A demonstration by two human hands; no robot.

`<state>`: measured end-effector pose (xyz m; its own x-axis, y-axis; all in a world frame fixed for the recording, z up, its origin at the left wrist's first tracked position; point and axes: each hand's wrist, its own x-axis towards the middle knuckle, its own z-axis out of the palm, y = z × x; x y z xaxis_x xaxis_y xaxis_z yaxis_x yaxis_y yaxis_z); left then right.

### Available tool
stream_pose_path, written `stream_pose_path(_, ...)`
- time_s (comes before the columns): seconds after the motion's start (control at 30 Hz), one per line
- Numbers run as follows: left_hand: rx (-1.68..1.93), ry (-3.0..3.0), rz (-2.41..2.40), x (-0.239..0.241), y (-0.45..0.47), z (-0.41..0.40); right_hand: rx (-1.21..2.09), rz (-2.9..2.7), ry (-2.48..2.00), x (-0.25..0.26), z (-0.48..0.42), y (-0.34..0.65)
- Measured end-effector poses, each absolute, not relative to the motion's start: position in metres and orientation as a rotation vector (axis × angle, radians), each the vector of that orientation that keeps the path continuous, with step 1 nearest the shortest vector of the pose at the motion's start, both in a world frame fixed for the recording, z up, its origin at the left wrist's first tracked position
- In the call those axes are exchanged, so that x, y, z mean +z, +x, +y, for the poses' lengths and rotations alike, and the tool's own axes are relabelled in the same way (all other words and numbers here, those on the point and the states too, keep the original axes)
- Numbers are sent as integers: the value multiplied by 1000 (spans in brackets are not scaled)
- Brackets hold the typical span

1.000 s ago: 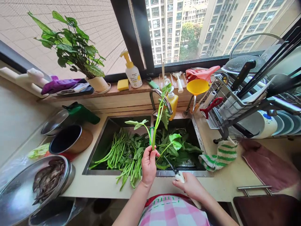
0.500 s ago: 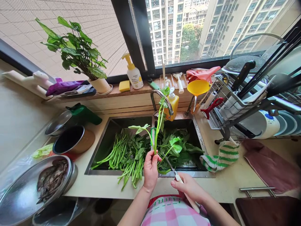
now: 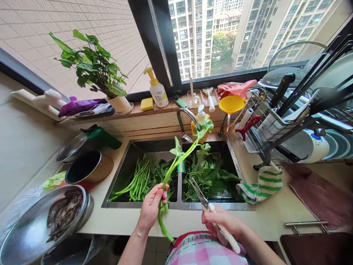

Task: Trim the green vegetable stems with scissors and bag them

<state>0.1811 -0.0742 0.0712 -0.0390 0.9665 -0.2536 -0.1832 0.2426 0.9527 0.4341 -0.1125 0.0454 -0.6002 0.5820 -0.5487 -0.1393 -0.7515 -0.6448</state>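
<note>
Leafy stem [image 3: 173, 169] sits pinched in the left hand [image 3: 150, 208], leaves beyond its fingers, thick end below | right hand [image 3: 224, 221] grips scissors [image 3: 203, 200], blades rightward of left fingers, off the stem | advisable: steady pinch, fingertips clear of blades

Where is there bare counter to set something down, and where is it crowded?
Bare counter shows between the steel bowl and the sink, and in front of the striped cloth. Crowded: the sink with greens, the rack and the sill.
</note>
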Motion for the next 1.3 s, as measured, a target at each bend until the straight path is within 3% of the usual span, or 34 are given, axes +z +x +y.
stream_pose_path(0.27, 909, 888, 1277, 59, 180, -105, 2485, -745, -890, 49, -101, 408)
stream_pose_path(0.63, 722, 998, 1296, 53, 189, -85, 2332, -692, -1223, 30, -117, 423)
stream_pose_path(1.3, 742, 1070, 1394, 42, 176, -88, 2296, -539, -1004, 24, -134, 464)
